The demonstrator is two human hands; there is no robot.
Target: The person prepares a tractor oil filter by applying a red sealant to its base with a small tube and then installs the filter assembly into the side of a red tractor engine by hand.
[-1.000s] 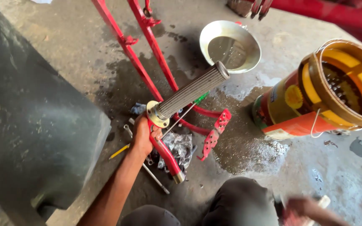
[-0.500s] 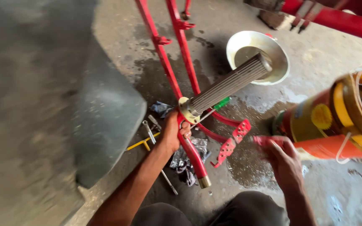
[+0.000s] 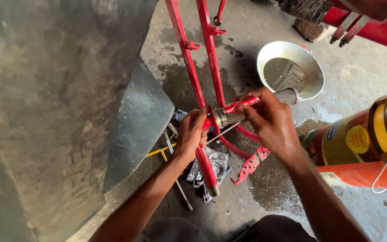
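Note:
A grey ribbed cylinder (image 3: 286, 95) with a metal collar sticks out from a red tubular frame (image 3: 192, 76) over the concrete floor. My left hand (image 3: 191, 133) grips the frame tube right beside the collar. My right hand (image 3: 270, 120) is wrapped over the cylinder's middle and pinches a red strip (image 3: 242, 105) that lies along it. A thin metal rod (image 3: 222, 133) pokes out below the collar between my hands. Only the cylinder's far tip shows past my fingers.
A metal bowl (image 3: 313, 66) of dark liquid sits behind the cylinder. An orange and yellow bucket (image 3: 366, 148) lies at the right. Wrenches (image 3: 170, 143) and a crumpled rag (image 3: 212, 163) lie under the frame. A large grey panel (image 3: 59, 103) fills the left. Oil stains wet the floor.
My right hand has come up from near the bucket and closed over the cylinder and red strip. My left hand stays on the frame. The view has moved closer.

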